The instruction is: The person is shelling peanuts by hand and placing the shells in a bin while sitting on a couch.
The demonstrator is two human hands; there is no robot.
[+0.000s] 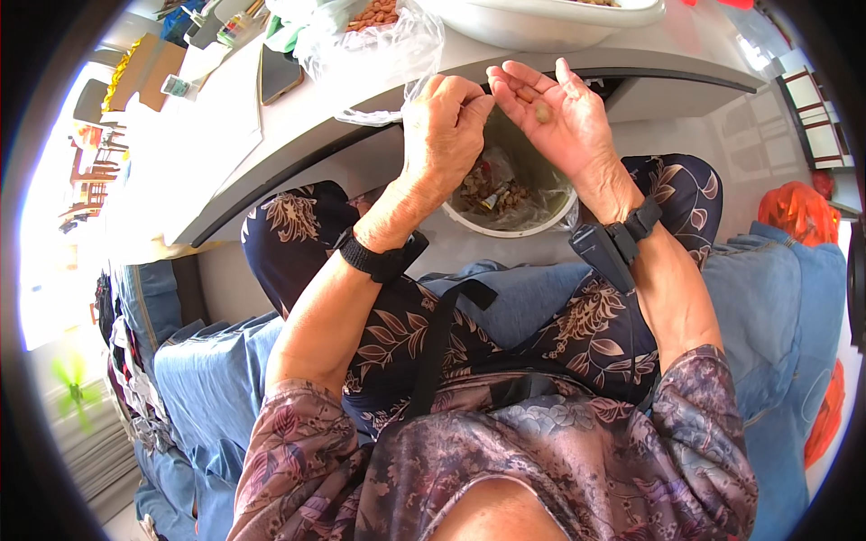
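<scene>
Over the waste bin [467,220], my left hand [446,125] is curled with thumb and fingertips pinched together; whether anything sits between them is hidden. My right hand [558,115] lies palm up beside it, its fingers slightly cupped. In that palm rest a reddish-brown peanut kernel [524,95] and a pale tan piece [542,113], perhaps an unshelled peanut or a bit of shell. Below both hands the bin, lined with clear plastic, holds brown shell scraps [504,194] and a small wrapper. Both wrists wear black straps.
On the table [223,128] ahead are a clear plastic bag [399,47] with reddish peanut kernels [374,15], a white basin [541,27], and a dark phone [279,76]. A cardboard box [145,71] stands farther left. Blue denim [210,368] covers the seat; a red plastic bag [798,211] is at right.
</scene>
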